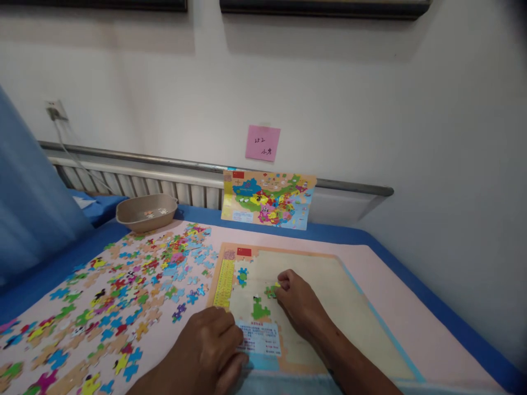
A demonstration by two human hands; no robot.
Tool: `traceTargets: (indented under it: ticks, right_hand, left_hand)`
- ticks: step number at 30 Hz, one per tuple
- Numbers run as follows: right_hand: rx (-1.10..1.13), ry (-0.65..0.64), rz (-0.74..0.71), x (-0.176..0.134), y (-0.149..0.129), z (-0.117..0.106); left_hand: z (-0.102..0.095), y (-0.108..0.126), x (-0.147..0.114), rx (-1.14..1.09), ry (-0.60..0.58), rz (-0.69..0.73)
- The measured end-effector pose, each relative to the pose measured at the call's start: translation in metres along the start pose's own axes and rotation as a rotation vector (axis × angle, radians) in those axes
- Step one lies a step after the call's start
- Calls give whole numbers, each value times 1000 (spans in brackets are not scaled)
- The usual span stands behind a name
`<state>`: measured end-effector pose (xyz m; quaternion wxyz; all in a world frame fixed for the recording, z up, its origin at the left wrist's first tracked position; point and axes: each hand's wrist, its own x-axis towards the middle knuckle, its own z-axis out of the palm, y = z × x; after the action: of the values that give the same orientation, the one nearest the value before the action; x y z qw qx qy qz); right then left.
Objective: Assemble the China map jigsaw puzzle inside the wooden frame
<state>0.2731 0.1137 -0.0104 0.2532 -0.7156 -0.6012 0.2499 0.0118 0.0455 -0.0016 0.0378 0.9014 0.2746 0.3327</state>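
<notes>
My right hand (300,303) is over the middle of the puzzle board (329,329), its thumb and fingers pinched at the edge of a small green and yellow puzzle piece (270,291). Just left of that, a joined green cluster (260,310) lies on the bare board, and a blue and green cluster (242,277) sits higher up. My left hand (212,343) rests with curled fingers over the board's lower left corner, beside the printed text block (260,337). Whatever its fingers may hold is hidden. Joined border pieces run along the board's edges.
Many loose puzzle pieces (123,285) spread over the pink sheet on the left. A beige basin (147,213) with several pieces stands behind them. A colourful reference map (268,200) leans upright against the wall rail (354,187). A pink note (262,143) hangs above.
</notes>
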Motion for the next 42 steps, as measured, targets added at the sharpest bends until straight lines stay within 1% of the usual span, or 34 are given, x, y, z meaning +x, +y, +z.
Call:
traceTargets:
  ticks: [4,10,13,20,25,28,30,33,36,39,42]
  right_hand:
    - [-8,-4,-2,0,0,-1]
    - [-53,-5,8,0,-4,-4]
    - [-87,-11,-4,-2,-6,-8]
    - [-198,-37,-81,-10,-12,-20]
    - [-290,-64,-140,-8,-12,-30]
    - [-342,-80,-168,-6,-9,-38]
    - [-356,-116,-214,-5,-6,-42]
    - [-350,-180,-299,-6,-1,-43]
    - [-334,-212,-351,-7,2,-43]
    - [-327,-213,-371,-8,4,-42]
    - [-317,-196,-388,-8,6,-41]
  left_hand:
    - [1,0,0,-11,12,-14]
    - [-6,4,2,-28,-60,-8]
    - [-7,4,1,-36,-75,-9]
    - [-4,3,-3,-21,-124,-23]
    - [-3,3,-4,-11,-173,-33]
    - [-3,3,-3,-11,-166,-32]
    - [-4,4,-2,-13,-149,-26]
    - [-5,4,-1,-3,-137,-13]
    - [-5,4,-2,10,-153,-18]
    - [-4,4,-3,10,-169,-23]
    - [-4,4,-2,7,-161,-20]
